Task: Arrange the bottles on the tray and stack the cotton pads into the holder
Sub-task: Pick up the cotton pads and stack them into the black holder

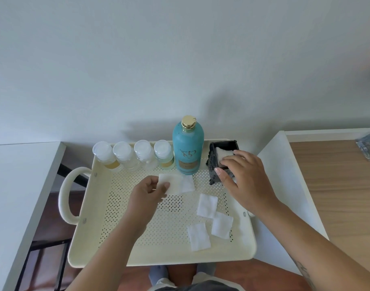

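Observation:
A cream perforated tray point(138, 246) carries several small clear bottles point(125, 154) in a row along its back edge, with a tall teal bottle point(188, 152) to their right. A black holder point(221, 160) stands at the back right corner with white pads inside. My right hand point(243, 179) rests on the holder, fingers pressing a pad into it. My left hand point(147, 192) pinches a square cotton pad point(171, 183) above the tray's middle. Another pad point(188, 182) lies beside it. Three loose pads point(207, 205) point(222, 224) point(198, 236) lie on the tray's right front.
The tray has a loop handle point(64, 194) on its left and spans a gap between a white surface point(16, 185) and a white ledge point(285, 185). A wooden tabletop point(337, 185) lies right, with a clear object point(369, 143) at its far edge. A wall is behind.

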`<state>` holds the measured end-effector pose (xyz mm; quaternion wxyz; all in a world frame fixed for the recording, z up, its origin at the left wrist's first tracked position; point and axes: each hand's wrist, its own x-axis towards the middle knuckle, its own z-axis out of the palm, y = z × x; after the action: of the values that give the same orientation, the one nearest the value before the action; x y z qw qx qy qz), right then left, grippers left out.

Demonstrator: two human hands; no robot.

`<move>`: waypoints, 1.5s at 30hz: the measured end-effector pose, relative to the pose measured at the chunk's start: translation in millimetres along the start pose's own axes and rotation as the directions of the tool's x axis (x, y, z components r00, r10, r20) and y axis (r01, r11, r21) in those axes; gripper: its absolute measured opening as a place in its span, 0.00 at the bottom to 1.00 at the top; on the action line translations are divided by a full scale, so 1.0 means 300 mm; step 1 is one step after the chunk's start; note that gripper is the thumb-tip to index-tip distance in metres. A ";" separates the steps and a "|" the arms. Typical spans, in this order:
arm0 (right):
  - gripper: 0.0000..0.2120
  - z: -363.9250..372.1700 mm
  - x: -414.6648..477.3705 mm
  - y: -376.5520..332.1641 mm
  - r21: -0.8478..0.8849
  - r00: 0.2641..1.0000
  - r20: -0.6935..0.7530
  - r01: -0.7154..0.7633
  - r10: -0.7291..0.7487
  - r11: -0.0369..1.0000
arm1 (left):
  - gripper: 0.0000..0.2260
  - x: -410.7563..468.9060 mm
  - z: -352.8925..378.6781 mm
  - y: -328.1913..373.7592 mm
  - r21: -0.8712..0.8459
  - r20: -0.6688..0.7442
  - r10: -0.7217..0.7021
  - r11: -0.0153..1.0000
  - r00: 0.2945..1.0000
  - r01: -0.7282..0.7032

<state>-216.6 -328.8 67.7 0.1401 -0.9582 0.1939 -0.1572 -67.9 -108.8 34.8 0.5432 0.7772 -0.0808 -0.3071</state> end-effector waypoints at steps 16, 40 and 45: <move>0.01 -0.088 -0.043 -0.093 0.591 0.881 0.378 -0.467 0.285 0.658 | 0.08 -0.006 0.139 0.191 0.168 0.397 0.171 0.952 0.902 -0.255; 0.06 -0.020 0.040 0.025 0.012 0.987 -0.150 -0.063 0.064 0.998 | 0.14 0.113 0.187 -0.132 0.874 0.315 0.309 0.275 0.898 -0.401; 0.10 0.007 0.011 0.031 -0.023 0.999 -0.026 -0.019 0.018 1.000 | 0.10 0.113 0.166 -0.128 0.869 0.294 0.306 0.308 0.905 -0.387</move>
<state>-216.0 -338.0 63.6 0.1280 -0.9557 0.2065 -0.1662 -77.0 -148.8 -23.6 0.0760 0.8969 -0.4201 -0.1158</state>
